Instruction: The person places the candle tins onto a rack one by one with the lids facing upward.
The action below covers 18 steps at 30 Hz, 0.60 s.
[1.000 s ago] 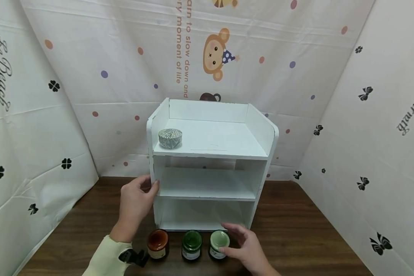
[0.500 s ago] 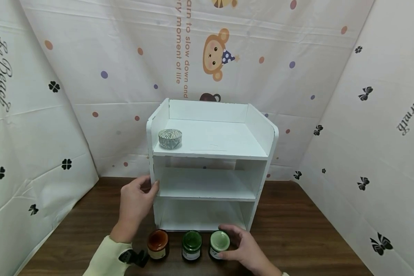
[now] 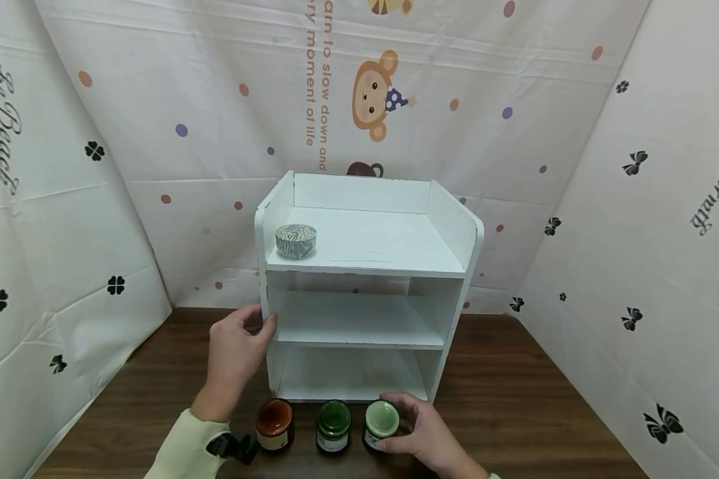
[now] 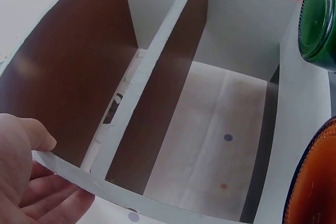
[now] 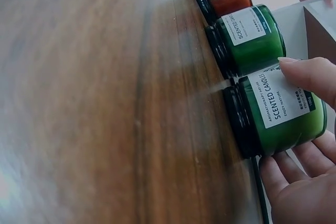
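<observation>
A white shelf unit stands on the table, and my left hand grips its left side panel, thumb at the front edge and fingers round the outside. In front of it three scented candles in glass jars stand in a row, black lids down. My right hand holds the light green candle at the right end, its thumb on the label and its fingers curled round the far side. Beside that is the dark green candle, and the amber candle is leftmost, near my left wrist.
On the top shelf, at the left front, sits a round patterned tin. Printed white cloth hangs behind and on both sides of the dark wooden table. A black strap is round my left wrist.
My right hand has closed in round the light green candle, thumb shifting slightly left and fingers drawing down to its side. The left hand and the shelf unit stay still.
</observation>
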Each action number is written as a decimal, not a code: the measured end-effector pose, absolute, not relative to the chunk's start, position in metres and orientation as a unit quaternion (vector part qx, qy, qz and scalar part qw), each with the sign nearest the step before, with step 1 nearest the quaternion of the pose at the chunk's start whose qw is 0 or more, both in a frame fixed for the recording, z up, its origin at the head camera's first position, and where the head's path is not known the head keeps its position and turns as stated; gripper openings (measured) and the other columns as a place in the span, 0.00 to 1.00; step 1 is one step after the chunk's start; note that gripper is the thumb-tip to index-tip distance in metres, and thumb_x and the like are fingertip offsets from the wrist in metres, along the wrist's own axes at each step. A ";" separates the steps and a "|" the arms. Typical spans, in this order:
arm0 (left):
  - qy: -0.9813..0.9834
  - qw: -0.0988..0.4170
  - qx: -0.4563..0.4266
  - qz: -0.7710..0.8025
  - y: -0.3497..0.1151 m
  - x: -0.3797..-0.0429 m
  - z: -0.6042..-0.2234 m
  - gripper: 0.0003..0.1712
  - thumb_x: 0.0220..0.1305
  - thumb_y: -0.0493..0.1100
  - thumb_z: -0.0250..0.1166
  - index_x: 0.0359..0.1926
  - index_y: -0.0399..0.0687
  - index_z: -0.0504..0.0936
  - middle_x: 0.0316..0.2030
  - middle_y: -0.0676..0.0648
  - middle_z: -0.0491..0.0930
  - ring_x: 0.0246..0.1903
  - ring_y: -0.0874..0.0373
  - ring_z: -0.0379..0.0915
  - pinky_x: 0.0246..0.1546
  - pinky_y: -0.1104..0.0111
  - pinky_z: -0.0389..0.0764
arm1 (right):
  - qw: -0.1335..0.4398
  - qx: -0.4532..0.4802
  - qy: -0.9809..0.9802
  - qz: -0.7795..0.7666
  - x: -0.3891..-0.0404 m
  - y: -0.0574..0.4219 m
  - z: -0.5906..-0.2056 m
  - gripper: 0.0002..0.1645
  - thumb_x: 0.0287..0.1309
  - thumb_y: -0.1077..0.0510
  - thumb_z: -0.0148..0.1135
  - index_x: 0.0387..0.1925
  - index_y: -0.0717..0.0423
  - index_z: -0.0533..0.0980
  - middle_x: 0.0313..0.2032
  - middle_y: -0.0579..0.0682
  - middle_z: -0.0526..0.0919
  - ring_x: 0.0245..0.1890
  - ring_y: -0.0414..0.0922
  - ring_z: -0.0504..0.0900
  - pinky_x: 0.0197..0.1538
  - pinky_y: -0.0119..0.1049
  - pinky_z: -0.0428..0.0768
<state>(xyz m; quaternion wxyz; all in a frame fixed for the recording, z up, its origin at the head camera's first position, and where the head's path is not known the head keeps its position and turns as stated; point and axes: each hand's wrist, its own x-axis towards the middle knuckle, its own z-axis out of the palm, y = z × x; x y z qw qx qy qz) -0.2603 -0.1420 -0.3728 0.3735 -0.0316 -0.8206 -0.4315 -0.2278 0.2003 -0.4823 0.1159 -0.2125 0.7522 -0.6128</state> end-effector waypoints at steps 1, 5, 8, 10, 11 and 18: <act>-0.820 0.374 -0.032 -0.432 -0.142 -0.260 -0.373 0.10 0.63 0.40 0.72 0.41 0.39 0.90 0.34 0.39 0.90 0.32 0.50 0.88 0.31 0.59 0.89 | 0.115 -0.212 0.753 -0.613 -0.228 0.200 -0.482 0.44 0.50 0.63 0.79 0.67 0.71 0.69 0.62 0.66 0.78 0.55 0.35 0.82 0.57 0.22 0.76; -0.820 0.372 -0.032 -0.433 -0.142 -0.261 -0.373 0.11 0.63 0.41 0.72 0.43 0.38 0.90 0.35 0.38 0.90 0.33 0.48 0.89 0.33 0.55 0.89 | 0.111 -0.211 0.753 -0.614 -0.228 0.199 -0.483 0.44 0.49 0.63 0.80 0.66 0.71 0.69 0.62 0.67 0.78 0.54 0.34 0.82 0.57 0.22 0.76; -0.821 0.369 -0.030 -0.434 -0.143 -0.261 -0.373 0.12 0.63 0.41 0.72 0.44 0.38 0.89 0.36 0.38 0.90 0.33 0.48 0.89 0.33 0.55 0.89 | 0.109 -0.213 0.754 -0.612 -0.228 0.199 -0.485 0.44 0.49 0.64 0.80 0.66 0.71 0.69 0.62 0.67 0.78 0.54 0.34 0.82 0.57 0.22 0.76; -0.822 0.368 -0.029 -0.434 -0.142 -0.261 -0.373 0.12 0.63 0.41 0.72 0.44 0.38 0.89 0.36 0.38 0.90 0.34 0.47 0.89 0.34 0.55 0.89 | 0.110 -0.214 0.753 -0.612 -0.228 0.199 -0.485 0.44 0.49 0.64 0.79 0.66 0.71 0.69 0.62 0.67 0.78 0.54 0.34 0.82 0.57 0.22 0.77; -0.822 0.366 -0.029 -0.434 -0.142 -0.261 -0.373 0.12 0.63 0.41 0.72 0.44 0.38 0.89 0.37 0.38 0.90 0.34 0.47 0.89 0.34 0.55 0.89 | 0.110 -0.215 0.753 -0.612 -0.228 0.199 -0.485 0.44 0.49 0.64 0.79 0.66 0.72 0.69 0.61 0.67 0.78 0.54 0.34 0.82 0.57 0.22 0.77; -0.825 0.360 -0.024 -0.435 -0.142 -0.260 -0.372 0.13 0.64 0.42 0.72 0.45 0.38 0.89 0.38 0.37 0.90 0.35 0.46 0.89 0.35 0.54 0.89 | 0.111 -0.207 0.752 -0.615 -0.227 0.198 -0.485 0.43 0.49 0.65 0.79 0.65 0.70 0.70 0.60 0.66 0.79 0.53 0.36 0.83 0.56 0.23 0.78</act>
